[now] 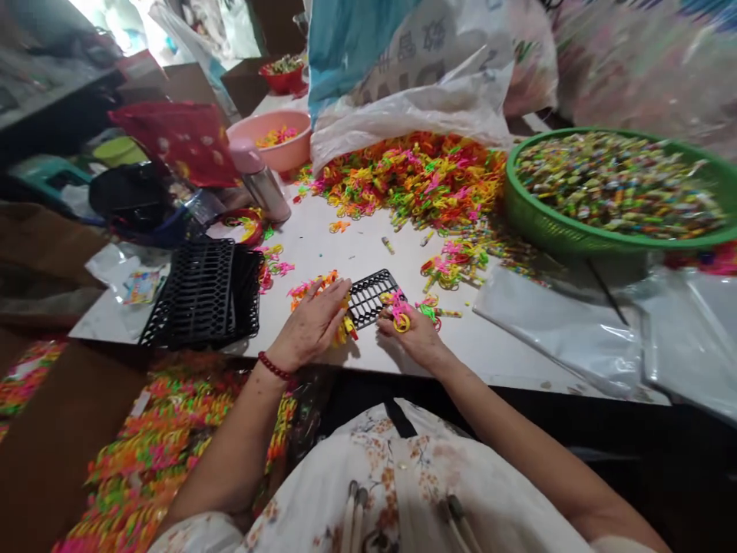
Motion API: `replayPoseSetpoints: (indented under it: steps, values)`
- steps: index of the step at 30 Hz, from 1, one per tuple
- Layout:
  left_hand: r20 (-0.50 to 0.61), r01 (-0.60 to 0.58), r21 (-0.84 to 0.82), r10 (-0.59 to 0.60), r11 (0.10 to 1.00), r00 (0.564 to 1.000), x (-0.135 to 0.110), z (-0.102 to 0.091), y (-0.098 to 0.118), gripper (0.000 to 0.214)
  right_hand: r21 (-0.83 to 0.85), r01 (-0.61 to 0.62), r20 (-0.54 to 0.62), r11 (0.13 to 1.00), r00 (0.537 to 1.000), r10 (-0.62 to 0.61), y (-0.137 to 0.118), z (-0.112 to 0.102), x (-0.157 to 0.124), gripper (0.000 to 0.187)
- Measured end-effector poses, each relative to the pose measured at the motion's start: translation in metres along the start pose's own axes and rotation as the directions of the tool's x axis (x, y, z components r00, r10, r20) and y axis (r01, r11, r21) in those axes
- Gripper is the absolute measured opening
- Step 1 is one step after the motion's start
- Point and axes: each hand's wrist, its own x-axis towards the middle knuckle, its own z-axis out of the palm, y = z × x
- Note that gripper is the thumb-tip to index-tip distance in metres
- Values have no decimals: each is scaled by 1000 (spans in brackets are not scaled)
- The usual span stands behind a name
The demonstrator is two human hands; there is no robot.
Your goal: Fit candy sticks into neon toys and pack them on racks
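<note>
A small black plastic rack (373, 298) with slots lies on the white table between my hands. My left hand (314, 319) rests over its left end, fingers stretched out and lying on orange and yellow plastic pieces (348, 329). The undersides of those fingers are hidden. Beside the rack's right end, my right hand (418, 334) is closed round a few small plastic pieces with ring-like ends (398, 309), pink and yellow. Green and pink pieces (429, 309) and a small wrapped stick (449, 312) lie just past it.
A heap of bright plastic pieces (414, 177) spills from a large bag (414, 115). At right stand a green basket (576, 230) of wrapped sticks and clear plastic bags (553, 322). Stacked black racks (199, 296), a flask (265, 184) and a pink basin (299, 157) are left.
</note>
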Motion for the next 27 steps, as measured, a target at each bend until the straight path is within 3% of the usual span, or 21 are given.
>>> replayPoseSetpoints:
  steps: [3, 6, 12, 18, 22, 27]
  values:
    - [15, -8, -17, 8, 1000, 1000, 0, 0, 0, 52, -158, 104, 21, 982, 995, -102, 3, 25, 8, 15]
    - [9, -18, -33, 18, 999, 1000, 1, 0, 0, 53, -281, 234, 67, 931, 972, -225, 7, 37, 18, 13]
    - [-4, -33, -30, 33, 999, 999, -1, 1, -1, 55, -429, 428, 267, 796, 901, -342, 14, 36, 25, 14]
    - [85, -33, 56, 29, 998, 996, 3, -2, 2, 47, -563, 557, 395, 611, 831, -393, 29, 35, 30, 21]
    - [85, -47, 82, 40, 996, 996, 4, 1, 2, 44, -569, 560, 411, 602, 828, -382, 30, 37, 34, 26]
    - [66, -59, 119, 51, 991, 997, 4, 7, -3, 48, -554, 509, 390, 658, 858, -336, 18, 38, 31, 8]
